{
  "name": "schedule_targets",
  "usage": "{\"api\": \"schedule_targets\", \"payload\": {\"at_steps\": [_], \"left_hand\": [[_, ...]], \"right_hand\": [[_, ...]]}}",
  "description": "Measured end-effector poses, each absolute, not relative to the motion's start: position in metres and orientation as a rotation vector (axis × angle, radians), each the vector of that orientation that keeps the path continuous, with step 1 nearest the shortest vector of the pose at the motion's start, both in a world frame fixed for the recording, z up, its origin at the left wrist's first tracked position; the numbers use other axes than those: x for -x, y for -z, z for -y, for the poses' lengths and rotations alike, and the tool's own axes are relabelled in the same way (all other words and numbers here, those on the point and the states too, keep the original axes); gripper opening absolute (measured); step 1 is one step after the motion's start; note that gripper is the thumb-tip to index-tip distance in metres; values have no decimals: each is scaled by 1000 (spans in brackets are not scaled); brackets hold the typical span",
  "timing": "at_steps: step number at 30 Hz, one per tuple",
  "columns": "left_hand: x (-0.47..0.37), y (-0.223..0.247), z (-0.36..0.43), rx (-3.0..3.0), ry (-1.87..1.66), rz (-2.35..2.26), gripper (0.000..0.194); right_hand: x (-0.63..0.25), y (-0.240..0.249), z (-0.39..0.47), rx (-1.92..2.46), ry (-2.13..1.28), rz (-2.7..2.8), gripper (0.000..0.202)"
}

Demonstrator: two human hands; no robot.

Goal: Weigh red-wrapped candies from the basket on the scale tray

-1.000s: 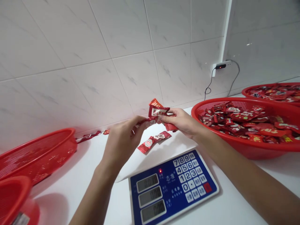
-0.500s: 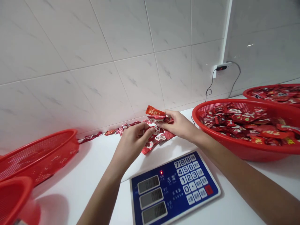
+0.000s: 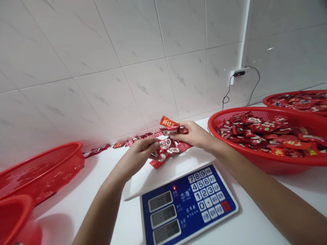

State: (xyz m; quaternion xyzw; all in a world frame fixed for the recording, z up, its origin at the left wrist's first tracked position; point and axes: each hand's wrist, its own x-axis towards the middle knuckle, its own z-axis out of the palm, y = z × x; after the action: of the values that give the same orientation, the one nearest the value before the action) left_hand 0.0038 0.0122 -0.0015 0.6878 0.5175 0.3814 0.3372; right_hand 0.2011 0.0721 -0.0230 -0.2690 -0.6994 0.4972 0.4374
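We have a blue and white scale (image 3: 185,209) with 3 little screens (image 3: 162,200) and lots of keys (image 3: 206,190), on a white table (image 3: 125,226). Left of the scale, close to us, is a small red basket (image 3: 11,221). A longer red basket (image 3: 61,170) sits past it, left of the scale too. On the scale's white plate (image 3: 135,189) lie red candies (image 3: 155,165). A candy marked 520 (image 3: 165,143) is over the plate too, but we cannot tell if it rests on them. Our left hand (image 3: 139,151) has thumb and finger close together at its edge; we cannot tell if they pinch it. Our right hand (image 3: 194,136), over the plate, is closed on an orange candy (image 3: 169,122) and a shiny red candy (image 3: 170,130). Right of the scale is a big red basket (image 3: 255,160) of candies, with another basket (image 3: 265,99) behind it. Behind the scale, a row of candies (image 3: 119,145) lies by the tiled wall (image 3: 102,51). A black plug (image 3: 239,73) shows on the wall, right of the scale.
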Motion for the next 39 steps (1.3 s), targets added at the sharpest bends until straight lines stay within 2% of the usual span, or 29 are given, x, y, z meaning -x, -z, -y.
{"api": "schedule_targets", "payload": {"at_steps": [7,12,14,19,26,30,39], "left_hand": [[15,12,-27,-1868,-1156,-1703,29],[15,13,-25,-1917,-1042,-1855,15],[13,7,-19,-1995,-1040,-1911,17],[-5,-7,2,-2087,-1243,-1533,38],[-23,-6,10,-2118,-1330,-1419,20],[-13,-7,3,-1963,-1226,-1261,23],[-1,-11,-1,-1925,-1150,-1262,33]], "right_hand": [[-212,18,-76,779,-1255,1699,16],[-212,19,-76,743,-1244,1754,17],[-211,18,-74,730,-1251,1795,16],[-206,13,-62,662,-1314,1824,14],[-204,9,-50,561,-1254,1893,26],[-206,10,-55,573,-1254,1954,21],[-204,13,-57,563,-1329,2035,30]]}}
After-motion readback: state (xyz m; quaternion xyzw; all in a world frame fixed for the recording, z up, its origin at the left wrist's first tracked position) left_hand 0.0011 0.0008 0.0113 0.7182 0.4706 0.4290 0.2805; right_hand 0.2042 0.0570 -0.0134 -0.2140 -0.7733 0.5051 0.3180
